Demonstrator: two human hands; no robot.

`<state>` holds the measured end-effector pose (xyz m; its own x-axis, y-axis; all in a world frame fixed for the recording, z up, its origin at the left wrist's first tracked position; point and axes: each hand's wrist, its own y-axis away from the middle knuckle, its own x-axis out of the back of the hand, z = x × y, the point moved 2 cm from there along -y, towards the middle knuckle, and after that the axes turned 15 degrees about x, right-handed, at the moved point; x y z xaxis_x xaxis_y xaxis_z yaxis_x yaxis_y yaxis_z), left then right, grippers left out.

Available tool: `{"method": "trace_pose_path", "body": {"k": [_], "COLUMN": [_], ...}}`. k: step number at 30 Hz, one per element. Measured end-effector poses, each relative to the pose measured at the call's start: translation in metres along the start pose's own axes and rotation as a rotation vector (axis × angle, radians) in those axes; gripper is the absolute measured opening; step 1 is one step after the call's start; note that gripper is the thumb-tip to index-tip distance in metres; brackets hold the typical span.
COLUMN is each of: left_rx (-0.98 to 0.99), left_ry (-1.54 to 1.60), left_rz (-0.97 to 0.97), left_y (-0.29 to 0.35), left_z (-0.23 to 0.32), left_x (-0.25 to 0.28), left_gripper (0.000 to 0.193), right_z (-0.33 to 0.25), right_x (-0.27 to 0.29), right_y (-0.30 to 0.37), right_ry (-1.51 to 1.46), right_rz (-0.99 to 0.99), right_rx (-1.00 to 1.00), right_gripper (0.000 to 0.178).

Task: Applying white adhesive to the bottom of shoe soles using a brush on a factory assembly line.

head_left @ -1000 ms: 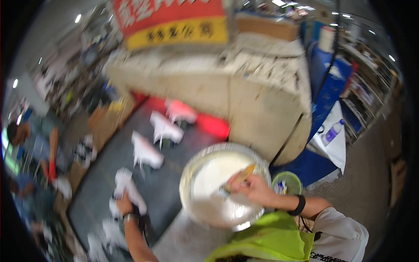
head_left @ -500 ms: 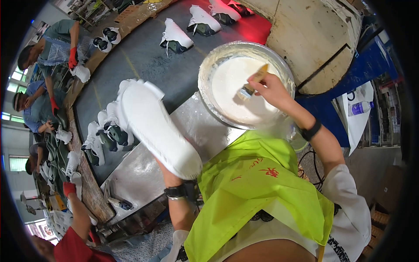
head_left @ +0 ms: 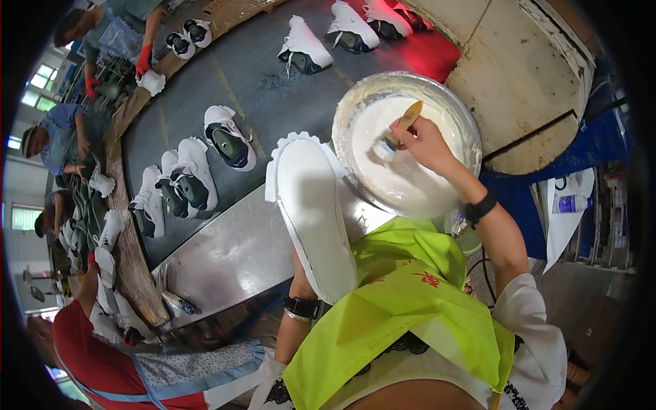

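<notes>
Fingers of the right hand (head_left: 425, 145) clamp a wooden-handled brush (head_left: 411, 115), its tip whitened, over milky liquid (head_left: 417, 184) in a round metal basin (head_left: 346, 130). The left hand (head_left: 301, 281) is mostly hidden behind a white sole (head_left: 314, 205); its finger grip cannot be told. That smooth, scallop-toed sole has swung clear of the shoes (head_left: 193, 171) to the table's (head_left: 225, 256) near edge, seemingly handier for the brush.

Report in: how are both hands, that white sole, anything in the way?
Right hand: gripping brush over basin of white liquid. Left hand: behind white sole, fingers hidden. Shoes on dark table, clear of hands.
</notes>
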<state>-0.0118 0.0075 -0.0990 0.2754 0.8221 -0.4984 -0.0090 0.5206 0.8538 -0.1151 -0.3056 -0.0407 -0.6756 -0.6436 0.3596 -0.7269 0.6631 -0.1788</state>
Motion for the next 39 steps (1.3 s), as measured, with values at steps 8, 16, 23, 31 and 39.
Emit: {"method": "trace_pose_path", "body": {"k": [8,16,23,31,39], "left_rx": [-0.143,-0.043,-0.147,-0.192,-0.169], "left_ry": [-0.089,-0.084,-0.21,-0.209,-0.159], "left_rz": [-0.416,-0.511,-0.383,-0.349,-0.417], "left_y": [-0.02,-0.006,-0.01,-0.01,0.006], "left_z": [0.007,0.011,0.013,0.017,0.011], "left_x": [-0.031,-0.048,-0.035,-0.035,-0.044], "left_gripper": [0.058,0.064,0.065,0.064,0.067], "right_z": [-0.089,-0.111,-0.066,-0.087,-0.139], "right_x": [-0.052,-0.055,-0.031,-0.034,-0.053], "right_y": [-0.031,-0.005,-0.007,0.022,0.018], "right_ry": [-0.273,-0.474,-0.098,-0.148,-0.289], "right_rz": [0.003,-0.188,0.142,0.119,-0.169], "right_rx": [0.263,0.069,0.086,0.121,0.15], "right_gripper": [0.02,0.02,0.029,0.024,0.023]}}
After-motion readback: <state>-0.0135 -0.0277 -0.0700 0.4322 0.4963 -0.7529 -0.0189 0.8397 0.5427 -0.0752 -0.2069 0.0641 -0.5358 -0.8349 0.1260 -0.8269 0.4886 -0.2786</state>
